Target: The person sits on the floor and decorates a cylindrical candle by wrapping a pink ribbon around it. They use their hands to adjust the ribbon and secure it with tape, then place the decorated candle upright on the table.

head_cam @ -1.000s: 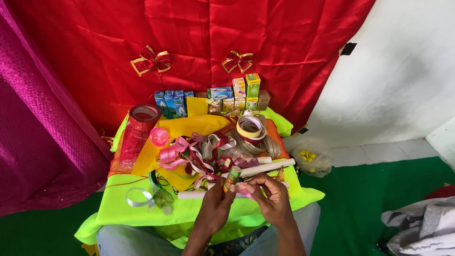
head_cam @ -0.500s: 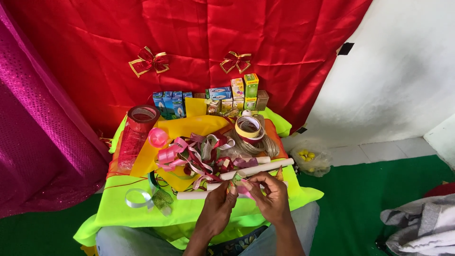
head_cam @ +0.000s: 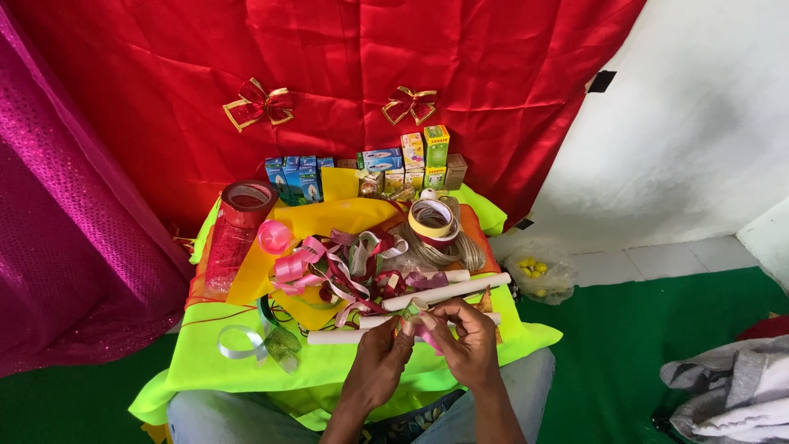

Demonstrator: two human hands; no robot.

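My left hand [head_cam: 380, 362] and my right hand [head_cam: 465, 345] meet over the near edge of a low table covered in lime green cloth [head_cam: 222, 362]. Both pinch a small piece of green and pink ribbon [head_cam: 413, 312] between their fingertips. Just beyond the fingers lie white paper rolls [head_cam: 448, 291] and a tangle of pink, maroon and white ribbon curls [head_cam: 341, 267]. A stack of tape rolls [head_cam: 433, 219] sits behind them on coiled wire.
A red mesh roll [head_cam: 234, 226], a pink ball [head_cam: 274, 236], yellow sheets [head_cam: 329, 215] and several small boxes [head_cam: 370, 168] sit at the table's back. Red cloth with two bows [head_cam: 256, 104] hangs behind; magenta fabric [head_cam: 74, 247] left; green floor, plastic bag [head_cam: 534, 274], grey cloth [head_cam: 731, 390] right.
My hands have shifted slightly while working the ribbon piece between the fingertips. The view has tilted a little. Nothing on the table has moved.
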